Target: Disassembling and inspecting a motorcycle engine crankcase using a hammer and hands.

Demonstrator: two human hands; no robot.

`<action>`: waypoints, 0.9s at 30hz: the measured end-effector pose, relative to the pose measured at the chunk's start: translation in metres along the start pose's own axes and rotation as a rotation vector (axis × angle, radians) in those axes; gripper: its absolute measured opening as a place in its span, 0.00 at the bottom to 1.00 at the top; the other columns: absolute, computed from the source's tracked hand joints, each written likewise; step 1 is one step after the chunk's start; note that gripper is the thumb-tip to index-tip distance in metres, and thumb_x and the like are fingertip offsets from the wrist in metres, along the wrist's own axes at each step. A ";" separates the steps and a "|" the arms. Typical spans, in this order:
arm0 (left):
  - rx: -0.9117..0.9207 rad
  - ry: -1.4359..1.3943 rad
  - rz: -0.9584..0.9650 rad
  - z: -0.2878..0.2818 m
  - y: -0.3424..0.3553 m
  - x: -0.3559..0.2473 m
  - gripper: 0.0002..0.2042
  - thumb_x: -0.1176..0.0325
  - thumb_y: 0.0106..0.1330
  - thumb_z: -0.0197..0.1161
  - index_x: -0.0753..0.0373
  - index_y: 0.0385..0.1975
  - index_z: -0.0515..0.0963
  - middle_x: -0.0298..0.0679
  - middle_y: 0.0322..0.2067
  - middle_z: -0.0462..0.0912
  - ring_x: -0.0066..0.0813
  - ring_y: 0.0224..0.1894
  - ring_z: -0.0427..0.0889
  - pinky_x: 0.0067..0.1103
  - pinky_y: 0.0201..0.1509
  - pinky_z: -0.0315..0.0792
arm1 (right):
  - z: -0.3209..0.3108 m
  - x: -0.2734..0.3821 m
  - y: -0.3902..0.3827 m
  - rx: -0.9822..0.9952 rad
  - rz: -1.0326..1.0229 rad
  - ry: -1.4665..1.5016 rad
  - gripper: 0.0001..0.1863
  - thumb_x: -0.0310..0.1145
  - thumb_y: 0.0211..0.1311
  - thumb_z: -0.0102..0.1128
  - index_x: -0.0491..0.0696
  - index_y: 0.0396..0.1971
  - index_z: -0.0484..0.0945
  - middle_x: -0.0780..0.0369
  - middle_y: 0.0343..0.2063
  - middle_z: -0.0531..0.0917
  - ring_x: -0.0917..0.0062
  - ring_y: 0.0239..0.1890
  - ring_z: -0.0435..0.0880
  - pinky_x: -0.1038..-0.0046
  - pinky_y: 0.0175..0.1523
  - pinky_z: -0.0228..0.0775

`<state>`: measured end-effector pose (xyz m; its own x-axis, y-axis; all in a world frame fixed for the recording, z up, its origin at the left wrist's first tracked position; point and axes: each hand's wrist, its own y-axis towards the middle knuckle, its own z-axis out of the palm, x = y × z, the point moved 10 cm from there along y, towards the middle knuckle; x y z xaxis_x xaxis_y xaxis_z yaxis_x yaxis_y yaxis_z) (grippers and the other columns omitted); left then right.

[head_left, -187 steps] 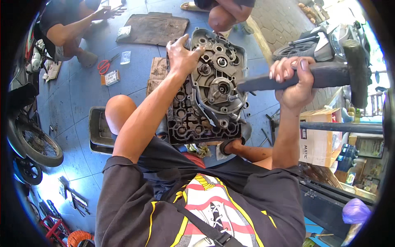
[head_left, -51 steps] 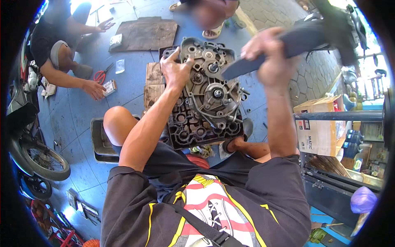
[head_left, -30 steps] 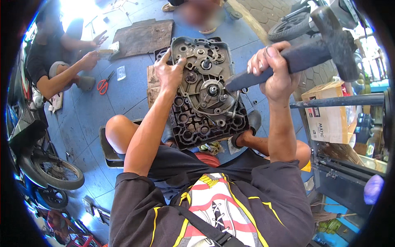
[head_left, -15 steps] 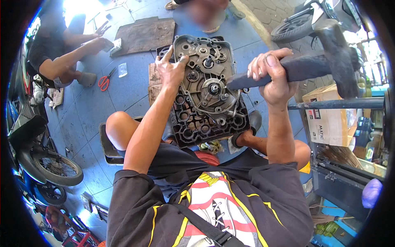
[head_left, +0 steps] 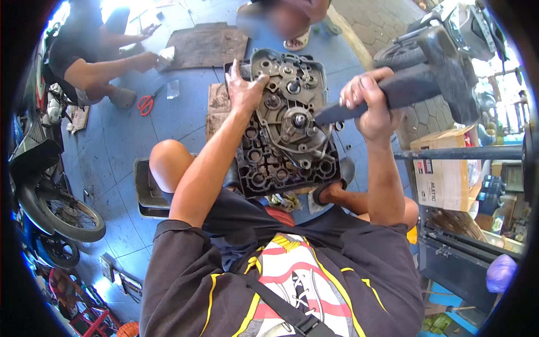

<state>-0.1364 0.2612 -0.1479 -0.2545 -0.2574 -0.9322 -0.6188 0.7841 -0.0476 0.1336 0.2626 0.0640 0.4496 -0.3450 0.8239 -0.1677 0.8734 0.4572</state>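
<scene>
My left hand (head_left: 244, 92) grips the upper left of a grey metal engine casing (head_left: 303, 137), its thumb and fingers on the rim. The casing rests on a black, greasy metal block (head_left: 264, 171) with round openings, over cardboard (head_left: 219, 92). In my right hand (head_left: 370, 101) is a large dark hammer (head_left: 452, 73), held level, head toward the right; the narrow end of its handle reaches over the casing beside a protruding shaft (head_left: 298, 119). Whether it touches the casing I cannot tell.
Two other people crouch at upper left (head_left: 95, 67) and top (head_left: 281, 22). Red-handled scissors (head_left: 146, 105), a dark board (head_left: 208, 45) and a plastic tub (head_left: 145, 188) lie around. A motorbike wheel (head_left: 70, 216) is left; a metal bar (head_left: 460, 153) and cardboard box (head_left: 438, 185) are right.
The hammer has shifted slightly within the last second, still in my right hand, with some blur at its head. My left hand stays on the casing. The co-workers' hands and bodies have shifted.
</scene>
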 end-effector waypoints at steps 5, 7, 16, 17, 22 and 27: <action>-0.183 -0.406 -0.081 -0.006 0.011 0.028 0.54 0.41 0.54 0.65 0.74 0.70 0.45 0.64 0.68 0.51 0.53 0.72 0.50 0.36 0.74 0.46 | 0.004 0.007 0.020 0.023 -0.022 0.002 0.05 0.22 0.61 0.57 0.40 0.27 0.72 0.61 0.14 0.73 0.76 0.15 0.72 0.70 0.25 0.71; -0.256 -0.385 -0.182 -0.008 0.027 0.064 0.50 0.40 0.56 0.63 0.77 0.67 0.52 0.64 0.64 0.61 0.51 0.69 0.59 0.35 0.71 0.54 | 0.019 0.021 0.040 0.050 -0.060 0.021 0.06 0.25 0.62 0.58 0.40 0.27 0.73 0.61 0.14 0.73 0.76 0.15 0.72 0.70 0.26 0.71; -0.111 -0.377 -0.411 0.019 0.039 0.104 0.42 0.39 0.52 0.70 0.77 0.50 0.71 0.53 0.44 0.79 0.39 0.46 0.79 0.32 0.50 0.74 | 0.045 0.025 0.111 0.140 -0.168 -0.267 0.06 0.28 0.62 0.60 0.43 0.29 0.73 0.62 0.18 0.71 0.75 0.21 0.72 0.68 0.31 0.69; -0.159 -0.418 -0.420 0.015 0.037 0.107 0.32 0.46 0.56 0.72 0.73 0.44 0.74 0.45 0.34 0.82 0.32 0.34 0.83 0.32 0.37 0.81 | 0.050 0.014 0.110 0.145 -0.168 -0.265 0.06 0.28 0.62 0.60 0.43 0.29 0.73 0.62 0.18 0.71 0.75 0.21 0.72 0.68 0.31 0.69; 0.043 -0.729 -0.481 0.013 0.004 0.039 0.28 0.51 0.57 0.72 0.72 0.42 0.75 0.44 0.32 0.83 0.33 0.26 0.85 0.29 0.31 0.83 | 0.071 -0.028 0.118 0.154 -0.079 -0.034 0.07 0.28 0.62 0.59 0.43 0.27 0.72 0.63 0.16 0.69 0.77 0.18 0.70 0.69 0.27 0.67; -0.007 -0.655 -0.504 0.007 0.008 0.051 0.41 0.48 0.53 0.75 0.76 0.55 0.66 0.51 0.43 0.81 0.32 0.34 0.85 0.27 0.37 0.81 | 0.114 -0.035 0.128 0.222 -0.051 0.019 0.09 0.29 0.63 0.58 0.44 0.25 0.70 0.65 0.15 0.69 0.78 0.15 0.68 0.68 0.26 0.66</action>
<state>-0.1491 0.2578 -0.1982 0.5378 -0.1943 -0.8204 -0.5484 0.6584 -0.5155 -0.0036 0.3472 0.1316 0.4783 -0.3783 0.7926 -0.3322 0.7575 0.5620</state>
